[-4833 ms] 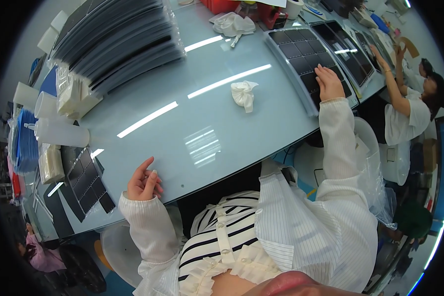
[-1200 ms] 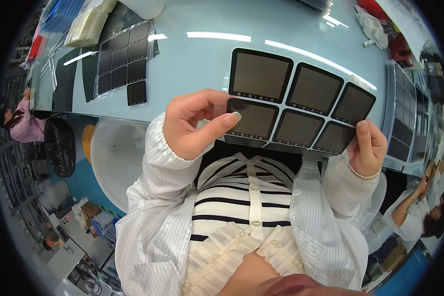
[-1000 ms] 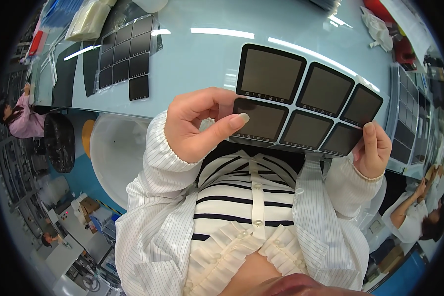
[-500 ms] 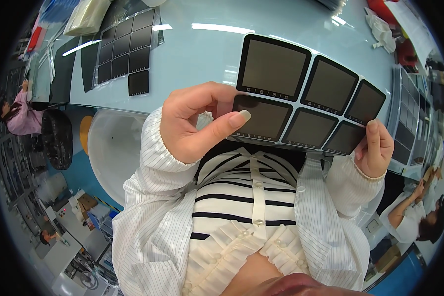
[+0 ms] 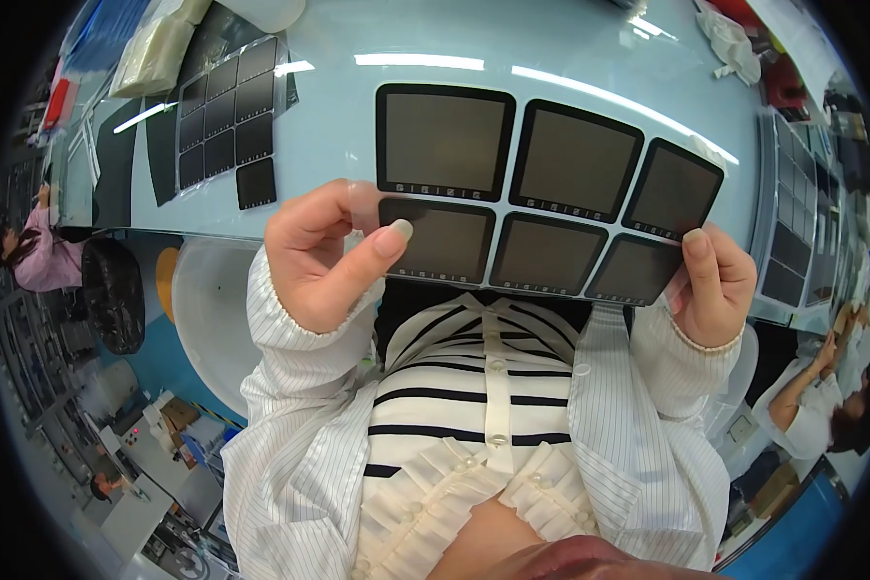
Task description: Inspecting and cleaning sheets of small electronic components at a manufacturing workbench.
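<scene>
Between my hands I hold up a clear sheet of dark panels [image 5: 578, 159], several black-framed rounded squares in two rows, each with a row of small marks along its lower border. My left hand [image 5: 324, 256] grips the sheet's left edge, thumb over the lower-left panel and fingers behind, seen partly through the clear margin. At the lower right corner, my right hand [image 5: 713, 280] pinches the sheet, thumb on the front and fingers mostly hidden behind. The sheet is tilted above the table's near edge, in front of my striped top.
On the pale blue table [image 5: 329, 126] at the left lie a similar panel sheet [image 5: 220, 126] and one loose dark panel [image 5: 256, 184]. A wrapped cream stack [image 5: 159, 48] is behind them. More panel sheets [image 5: 788, 232] lie at the right, near a co-worker [image 5: 812, 396]. A white round tub [image 5: 213, 309] stands below left.
Both hands have moved left with the sheet, my left hand further than my right. The sheet is now more level and turned flatter toward view.
</scene>
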A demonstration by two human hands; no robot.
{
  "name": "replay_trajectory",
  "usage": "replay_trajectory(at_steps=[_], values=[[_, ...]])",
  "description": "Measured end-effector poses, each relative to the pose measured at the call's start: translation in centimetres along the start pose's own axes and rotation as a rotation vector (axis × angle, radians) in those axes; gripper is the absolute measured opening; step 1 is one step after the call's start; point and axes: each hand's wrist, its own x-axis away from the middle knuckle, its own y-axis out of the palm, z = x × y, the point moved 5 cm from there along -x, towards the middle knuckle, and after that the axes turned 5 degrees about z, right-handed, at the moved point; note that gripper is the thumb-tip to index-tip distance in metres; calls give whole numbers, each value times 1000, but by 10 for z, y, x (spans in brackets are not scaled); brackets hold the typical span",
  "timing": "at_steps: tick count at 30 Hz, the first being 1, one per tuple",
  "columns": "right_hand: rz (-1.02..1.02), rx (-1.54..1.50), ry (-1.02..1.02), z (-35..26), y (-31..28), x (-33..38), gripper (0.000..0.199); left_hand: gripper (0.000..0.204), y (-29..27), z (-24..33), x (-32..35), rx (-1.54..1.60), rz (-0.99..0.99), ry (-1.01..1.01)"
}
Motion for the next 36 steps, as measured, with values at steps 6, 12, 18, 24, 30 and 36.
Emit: replay_trajectory(at_steps=[6,12,18,24,30,36], values=[[-26,6,-3,-1,3,0,21,14,-1,-1,1,13,29,-11],[-6,-3,-3,-2,3,1,21,16,-1,-2,0,22,38,-4],[-6,-15,20,-3,5,1,20,21,-4,-3,0,41,45,29],[-18,-8,13,-6,10,1,20,20,-7,-2,2,22,71,24],[-61,-73,17,-8,18,1,18,14,-12,-2,2,47,94,32],[-124,-31,-62,-13,24,2,29,12,-18,-6,2,28,72,53]])
